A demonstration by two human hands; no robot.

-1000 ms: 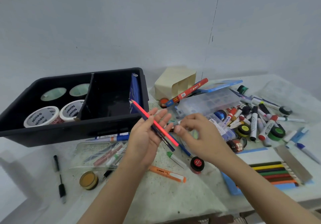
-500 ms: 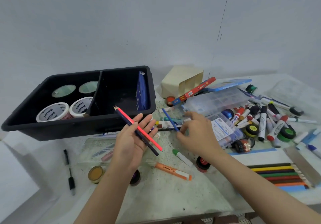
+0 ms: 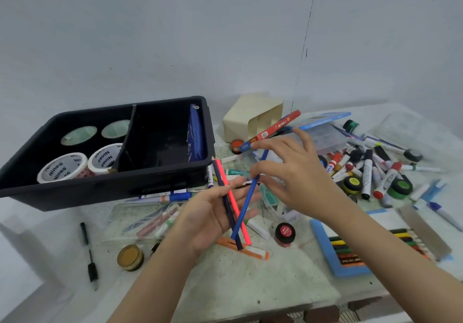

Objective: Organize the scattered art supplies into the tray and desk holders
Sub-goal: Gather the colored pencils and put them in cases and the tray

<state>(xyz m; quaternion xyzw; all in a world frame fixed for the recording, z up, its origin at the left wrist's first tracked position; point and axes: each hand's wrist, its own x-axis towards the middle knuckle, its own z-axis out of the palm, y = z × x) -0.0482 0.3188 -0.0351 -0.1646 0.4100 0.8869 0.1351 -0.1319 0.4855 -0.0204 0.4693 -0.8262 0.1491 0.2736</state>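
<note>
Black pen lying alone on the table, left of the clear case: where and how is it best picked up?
Pinch the black pen at mid-barrel, coming straight down from above, with the fingers closing across its width. It lies flat on the table, running roughly away from the person. There is bare surface on both long sides, so there is likely room for fingertips there.

The left hand lies palm up, with a red pencil and a dark pencil resting across its flat fingers. Just beside it, the right hand pinches a blue pencil whose lower end crosses that palm. Beyond the left hand sits the black tray, and markers pile up past the right hand.
</note>
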